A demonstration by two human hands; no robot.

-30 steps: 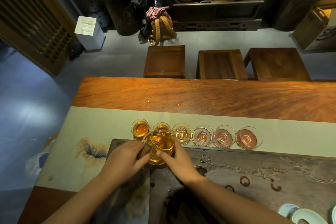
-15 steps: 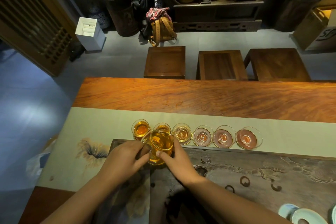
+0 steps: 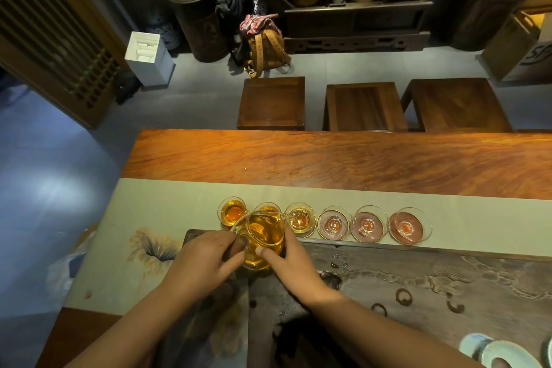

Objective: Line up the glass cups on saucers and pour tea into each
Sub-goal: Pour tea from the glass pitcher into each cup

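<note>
Both hands, left hand (image 3: pixel 206 260) and right hand (image 3: pixel 291 263), are gripping the tea-filled glass pitcher (image 3: pixel 263 236), tipping its spout toward 3 o'clock over the third cup (image 3: pixel 300 219). Since earlier, that cup is holding more tea.

I see six cups (image 3: pixel 332 222) in a row, left to right, on the cloth runner (image 3: pixel 167 203) across the tabletop (image 3: pixel 328 158). The tray (image 3: pixel 418 278) lies just before them. My left hand (image 3: pixel 206 260) and right hand (image 3: pixel 294 263) hold the pitcher (image 3: pixel 263 233) over the second cup, its spout toward the third. Three stools (image 3: pixel 363 106) stand behind the tabletop.
</note>
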